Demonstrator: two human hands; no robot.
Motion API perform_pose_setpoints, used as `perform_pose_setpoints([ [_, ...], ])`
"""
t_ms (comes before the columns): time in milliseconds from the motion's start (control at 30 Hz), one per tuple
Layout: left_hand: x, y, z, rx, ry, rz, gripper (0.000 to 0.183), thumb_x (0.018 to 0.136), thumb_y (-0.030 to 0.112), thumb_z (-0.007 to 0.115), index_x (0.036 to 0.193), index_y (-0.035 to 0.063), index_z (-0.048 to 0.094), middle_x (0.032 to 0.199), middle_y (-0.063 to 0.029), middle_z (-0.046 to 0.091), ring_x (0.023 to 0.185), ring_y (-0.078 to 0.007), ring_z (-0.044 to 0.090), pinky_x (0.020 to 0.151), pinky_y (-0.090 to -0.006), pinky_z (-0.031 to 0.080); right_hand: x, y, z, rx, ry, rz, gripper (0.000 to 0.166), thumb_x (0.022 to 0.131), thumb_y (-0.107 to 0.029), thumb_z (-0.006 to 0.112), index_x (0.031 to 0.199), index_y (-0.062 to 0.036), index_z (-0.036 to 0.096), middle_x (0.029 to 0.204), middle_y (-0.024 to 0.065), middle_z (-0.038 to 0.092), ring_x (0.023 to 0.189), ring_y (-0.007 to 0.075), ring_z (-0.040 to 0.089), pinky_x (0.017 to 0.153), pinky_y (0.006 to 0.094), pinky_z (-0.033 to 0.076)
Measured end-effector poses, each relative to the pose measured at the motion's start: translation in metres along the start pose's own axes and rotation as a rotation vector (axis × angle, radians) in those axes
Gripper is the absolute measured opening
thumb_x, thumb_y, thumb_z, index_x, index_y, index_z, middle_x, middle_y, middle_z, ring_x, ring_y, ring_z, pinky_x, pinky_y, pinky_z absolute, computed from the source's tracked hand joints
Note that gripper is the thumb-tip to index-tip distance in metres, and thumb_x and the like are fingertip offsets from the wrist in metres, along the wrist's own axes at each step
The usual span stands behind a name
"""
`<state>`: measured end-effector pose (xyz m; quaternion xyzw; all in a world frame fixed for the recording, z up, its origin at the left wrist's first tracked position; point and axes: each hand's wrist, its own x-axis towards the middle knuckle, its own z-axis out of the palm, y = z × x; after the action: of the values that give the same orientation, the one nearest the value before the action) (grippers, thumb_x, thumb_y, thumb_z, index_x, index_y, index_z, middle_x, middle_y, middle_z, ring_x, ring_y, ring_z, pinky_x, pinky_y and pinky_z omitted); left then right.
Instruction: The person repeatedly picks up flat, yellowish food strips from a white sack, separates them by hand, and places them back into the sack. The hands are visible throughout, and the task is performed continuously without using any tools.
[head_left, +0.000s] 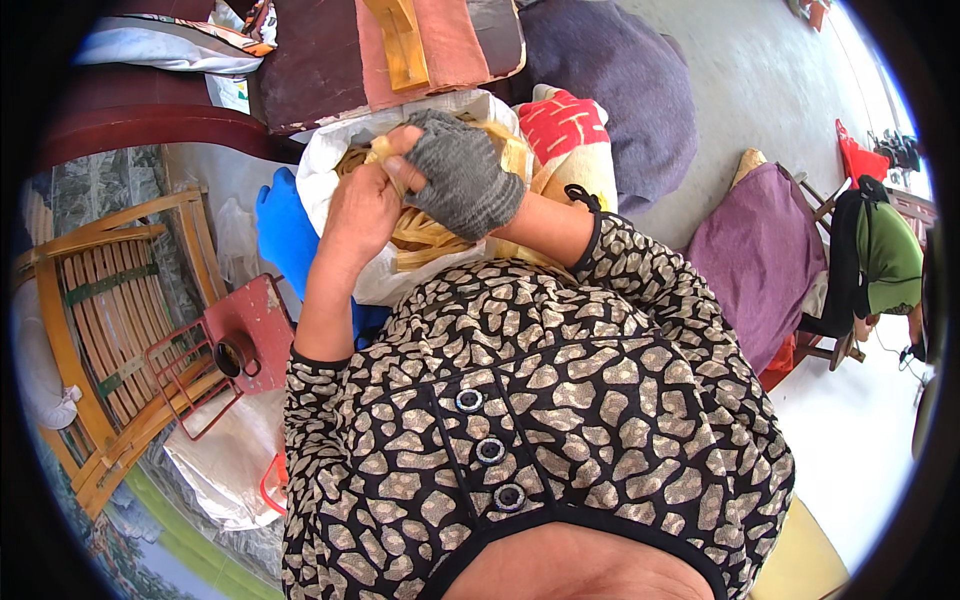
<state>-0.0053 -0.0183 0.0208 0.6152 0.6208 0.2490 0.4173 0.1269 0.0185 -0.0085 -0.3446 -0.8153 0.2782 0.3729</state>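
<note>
In front of my lap, a white woven sack (319, 161) holds a bundle of flat yellowish-tan strips (431, 232). Over its opening my bare left hand (367, 202) and my right hand (465, 172), in a grey knitted glove that leaves the fingertips bare, meet. Both hold a pale yellow strip (380, 148), pinched between thumb and fingers. The strip's lower part is mostly hidden by the hands. Just beyond the sack, a wooden block with a metal edge or slot (405, 49) lies on a salmon-pink cloth (457, 45) on a dark red padded seat (315, 67).
A blue glove or cloth (289, 225) is left of the sack. A red-and-cream cloth (570, 142) adjoins its right side. A small red stand (247, 319) carries a dark mug (235, 354), near a slatted wooden chair (112, 300). Another person (889, 255) in green sits far right.
</note>
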Motion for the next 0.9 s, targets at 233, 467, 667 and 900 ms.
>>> perform_pose_setpoints([
  [233, 0.01, -0.014, 0.004, 0.22, 0.634, 0.594, 0.022, 0.081, -0.001, 0.044, 0.099, 0.0023, 0.056, 0.096, -0.0148, 0.056, 0.087, -0.0298, 0.054, 0.079, -0.0348, 0.043, 0.012, -0.004, -0.006, 1.123, -0.087, 0.765, 0.019, 0.083, -0.023, 0.057, 0.084, -0.0053, 0.05, 0.065, 0.0048, 0.05, 0.046, 0.0146, 0.048, 0.044, 0.0281, 0.04],
  [467, 0.008, -0.024, 0.004, -0.03, 0.438, 0.508, 0.017, 0.09, 0.008, 0.041, 0.099, 0.0011, 0.053, 0.091, -0.009, 0.055, 0.084, -0.0179, 0.053, 0.076, -0.0269, 0.041, 0.005, -0.007, -0.01, 0.39, -0.158, 0.274, 0.038, 0.086, -0.038, 0.05, 0.094, -0.0018, 0.053, 0.085, 0.0205, 0.057, 0.083, 0.0377, 0.056, 0.074, 0.0415, 0.044],
  [667, 0.004, -0.02, 0.005, -0.369, 0.249, 0.376, 0.018, 0.094, 0.016, 0.041, 0.092, 0.002, 0.051, 0.081, -0.0014, 0.05, 0.071, -0.0097, 0.045, 0.065, -0.0223, 0.038, 0.008, -0.011, -0.034, 0.001, -0.34, 0.111, 0.038, 0.084, -0.038, 0.054, 0.1, -0.0041, 0.052, 0.08, 0.0137, 0.057, 0.077, 0.0313, 0.058, 0.069, 0.0364, 0.046],
  [900, 0.006, -0.024, -0.001, -0.736, 0.043, 0.216, 0.02, 0.094, 0.015, 0.043, 0.106, 0.0012, 0.049, 0.096, -0.004, 0.055, 0.083, -0.0076, 0.052, 0.074, -0.0198, 0.042, 0.017, 0.008, -0.031, 0.509, -0.239, 0.251, 0.028, 0.081, -0.031, 0.06, 0.089, -0.0039, 0.062, 0.075, 0.0087, 0.06, 0.072, 0.019, 0.058, 0.068, 0.0303, 0.045],
])
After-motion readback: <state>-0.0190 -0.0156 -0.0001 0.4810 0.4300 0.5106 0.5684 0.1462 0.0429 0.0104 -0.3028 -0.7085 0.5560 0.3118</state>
